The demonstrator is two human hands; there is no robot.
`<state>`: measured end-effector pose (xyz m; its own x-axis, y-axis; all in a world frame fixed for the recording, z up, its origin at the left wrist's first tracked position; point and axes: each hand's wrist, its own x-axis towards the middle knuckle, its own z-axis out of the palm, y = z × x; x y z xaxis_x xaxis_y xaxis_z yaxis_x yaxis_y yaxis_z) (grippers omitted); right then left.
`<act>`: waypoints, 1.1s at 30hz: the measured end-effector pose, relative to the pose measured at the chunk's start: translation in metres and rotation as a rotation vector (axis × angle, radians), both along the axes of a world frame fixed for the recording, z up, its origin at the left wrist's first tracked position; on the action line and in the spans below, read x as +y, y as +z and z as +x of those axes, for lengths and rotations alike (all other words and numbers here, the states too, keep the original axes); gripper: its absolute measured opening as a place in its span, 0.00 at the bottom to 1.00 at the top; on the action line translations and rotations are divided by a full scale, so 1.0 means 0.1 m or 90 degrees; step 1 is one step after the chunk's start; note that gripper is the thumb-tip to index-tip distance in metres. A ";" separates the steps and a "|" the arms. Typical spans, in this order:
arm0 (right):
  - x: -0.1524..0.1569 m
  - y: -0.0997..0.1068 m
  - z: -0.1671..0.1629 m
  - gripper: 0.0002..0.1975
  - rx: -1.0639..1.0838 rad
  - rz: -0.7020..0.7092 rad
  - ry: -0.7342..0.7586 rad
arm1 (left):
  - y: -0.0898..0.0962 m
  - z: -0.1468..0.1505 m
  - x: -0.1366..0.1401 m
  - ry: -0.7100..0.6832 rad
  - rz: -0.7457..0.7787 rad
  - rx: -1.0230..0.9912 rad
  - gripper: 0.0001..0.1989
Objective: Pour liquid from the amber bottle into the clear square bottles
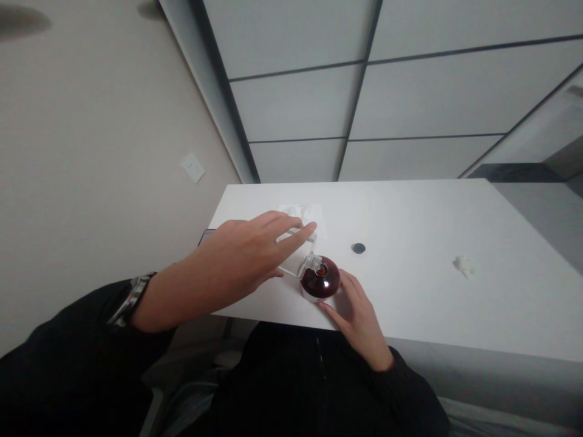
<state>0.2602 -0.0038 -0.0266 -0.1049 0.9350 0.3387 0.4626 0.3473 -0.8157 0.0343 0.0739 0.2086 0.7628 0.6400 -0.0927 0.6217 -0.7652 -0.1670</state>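
At the centre of the frame, a person's left hand tips a clear glass bottle on its side, fingers closed round its body, so that the bottle's mouth meets the top of a round dark-red glass flask standing near the front edge of a white rectangular table. The right hand, just below and right of centre, steadies the flask with fingers curled loosely against its side. A small black round cap lies on the table a little right of the flask, apart from it. A crumpled white wad of tissue sits well off toward the right of the frame. A metal-banded wristwatch shows on the left wrist at lower left; a white wall socket is at upper left
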 end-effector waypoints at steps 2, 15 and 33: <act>0.00 -0.01 0.00 0.33 -0.003 0.005 -0.004 | 0.00 0.00 0.00 -0.001 0.002 0.002 0.39; -0.01 -0.03 -0.01 0.34 -0.015 0.019 -0.006 | -0.01 0.00 0.00 0.004 0.000 0.019 0.39; -0.01 0.01 0.00 0.33 -0.014 0.016 -0.003 | 0.00 0.00 -0.01 -0.007 0.013 -0.002 0.32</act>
